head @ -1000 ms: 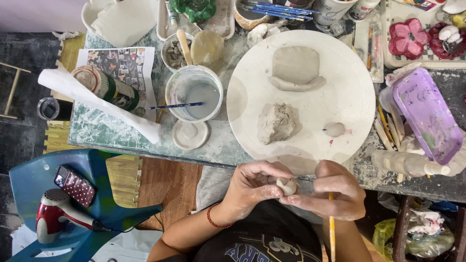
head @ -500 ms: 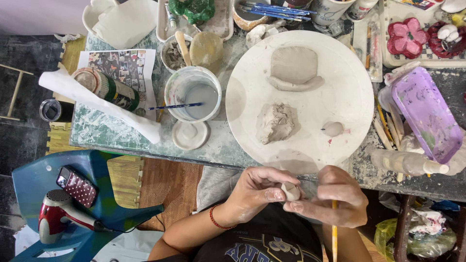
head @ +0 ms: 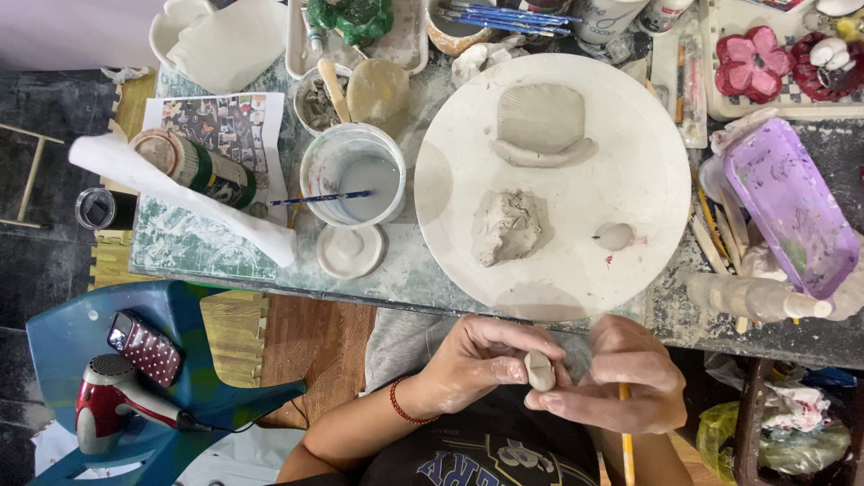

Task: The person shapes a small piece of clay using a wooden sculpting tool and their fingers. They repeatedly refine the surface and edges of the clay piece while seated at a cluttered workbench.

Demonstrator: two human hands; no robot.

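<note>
At the far left, a red and white hair dryer and a dark dotted phone are lying on a blue plastic stool, well apart from the work. On the speckled green tabletop, a white cup of cloudy water is standing with a thin blue-handled brush laid across its rim, and beside it the large round white board is carrying a flattened grey clay slab, a rough torn lump of grey clay and a small smooth clay ball.

Since a second ago the two hands are sitting a little lower and closer to the body, below the board's near edge, and the small pale grey clay piece is showing more clearly: it was half buried between the fingers, and now it is standing out as a narrow oval. That suggests the shaping is going on, with the piece being turned or thinned rather than set down.

The left hand is closing on the piece from the left, thumb and fingertips pinched against it. The right hand is pressing on it from the right with its forefinger and thumb, while also trapping a slim yellow-handled tool that is pointing down towards the lap. The piece is sitting between the two grips, touching both.
</note>
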